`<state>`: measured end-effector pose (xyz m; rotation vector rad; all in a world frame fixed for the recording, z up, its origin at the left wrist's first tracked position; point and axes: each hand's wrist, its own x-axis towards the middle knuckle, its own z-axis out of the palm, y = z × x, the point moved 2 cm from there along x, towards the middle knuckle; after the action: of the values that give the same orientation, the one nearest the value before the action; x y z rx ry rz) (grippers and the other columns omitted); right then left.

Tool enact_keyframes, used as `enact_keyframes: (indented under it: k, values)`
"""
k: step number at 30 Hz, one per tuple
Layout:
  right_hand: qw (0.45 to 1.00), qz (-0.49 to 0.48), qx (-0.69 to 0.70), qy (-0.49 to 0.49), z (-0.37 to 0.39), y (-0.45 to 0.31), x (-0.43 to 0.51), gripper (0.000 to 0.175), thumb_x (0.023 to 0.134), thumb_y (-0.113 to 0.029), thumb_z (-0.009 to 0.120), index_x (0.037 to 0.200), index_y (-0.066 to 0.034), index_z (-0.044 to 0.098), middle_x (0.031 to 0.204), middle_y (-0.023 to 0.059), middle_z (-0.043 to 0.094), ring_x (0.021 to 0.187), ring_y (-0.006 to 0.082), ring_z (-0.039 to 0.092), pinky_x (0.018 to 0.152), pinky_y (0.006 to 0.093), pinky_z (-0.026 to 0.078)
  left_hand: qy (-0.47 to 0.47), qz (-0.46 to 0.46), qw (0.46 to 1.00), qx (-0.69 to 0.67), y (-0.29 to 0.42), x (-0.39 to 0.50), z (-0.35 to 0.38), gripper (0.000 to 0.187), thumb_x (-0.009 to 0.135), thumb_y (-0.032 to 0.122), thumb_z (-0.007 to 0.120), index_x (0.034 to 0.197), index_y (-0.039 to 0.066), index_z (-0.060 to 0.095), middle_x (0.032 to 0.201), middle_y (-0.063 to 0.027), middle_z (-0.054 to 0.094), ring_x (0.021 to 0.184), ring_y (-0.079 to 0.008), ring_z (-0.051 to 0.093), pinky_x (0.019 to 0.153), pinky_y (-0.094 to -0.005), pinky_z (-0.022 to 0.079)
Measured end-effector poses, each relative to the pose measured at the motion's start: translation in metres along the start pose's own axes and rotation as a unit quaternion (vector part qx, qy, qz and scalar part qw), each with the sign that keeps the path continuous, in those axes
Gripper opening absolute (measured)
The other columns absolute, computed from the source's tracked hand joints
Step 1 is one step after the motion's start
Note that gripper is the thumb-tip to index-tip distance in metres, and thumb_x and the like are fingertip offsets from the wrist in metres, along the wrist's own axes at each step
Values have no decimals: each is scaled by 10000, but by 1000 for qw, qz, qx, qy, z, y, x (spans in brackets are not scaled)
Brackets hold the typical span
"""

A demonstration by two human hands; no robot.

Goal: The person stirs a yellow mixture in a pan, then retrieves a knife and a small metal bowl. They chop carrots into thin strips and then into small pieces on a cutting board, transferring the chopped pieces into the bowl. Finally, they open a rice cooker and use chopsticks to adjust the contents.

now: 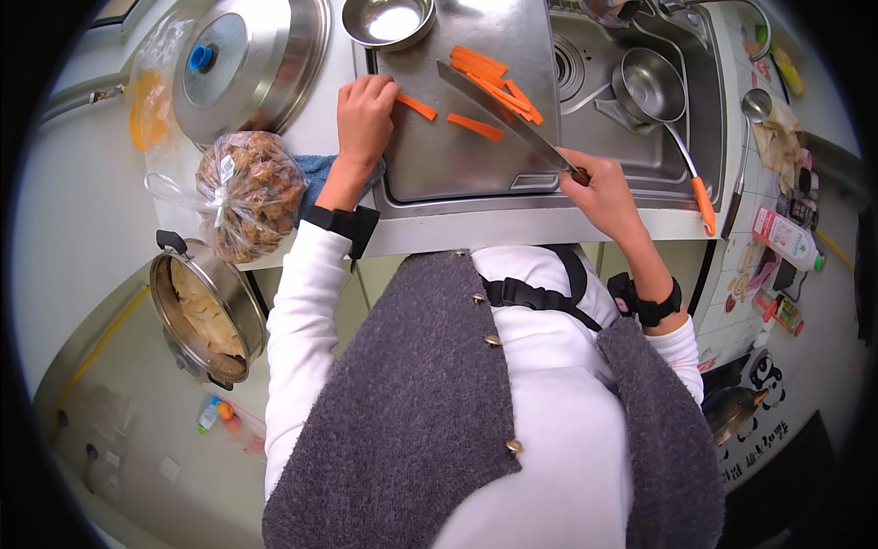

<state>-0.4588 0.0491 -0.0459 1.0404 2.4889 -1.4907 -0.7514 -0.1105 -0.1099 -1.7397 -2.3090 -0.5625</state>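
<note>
My right hand grips the handle of a kitchen knife, its long blade slanting up and left over orange carrot strips on a metal board. At the board's left edge, my left hand has its fingers curled down at the end of one carrot strip; whether they pinch it cannot be made out. Another strip lies by itself between that one and the blade. A steel bowl stands at the board's far left corner.
Right of the board is a sink with a small steel pan. To the left are a large domed lid, a tied plastic bag of brown food pieces, a blue cloth and, lower down, an open pot.
</note>
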Motion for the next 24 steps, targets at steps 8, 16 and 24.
enact_keyframes:
  k: [8,16,24]
  values:
    - [1000,-2,-10,-17,5,-5,9,401,826,-116,607,1210,-11,659,633,154,544,550,236,505,601,336,448,6,52,990,-133,82,-19,13,265,716,35,633,980,58,657,1007,-72,642,935,-257,622,796,-363,526]
    - [998,16,-53,-37,10,-6,-1,400,809,-113,614,1198,-38,668,704,173,635,640,312,623,651,387,490,46,51,986,-152,113,-19,28,201,688,52,653,887,81,659,923,-21,626,857,-221,599,712,-323,528]
    - [994,-41,-101,-20,10,-11,-11,392,796,-112,630,1180,-49,677,785,196,671,749,367,664,693,431,511,58,-36,990,-126,107,-27,32,269,660,-23,654,900,97,676,928,-25,637,832,-231,618,671,-340,530]
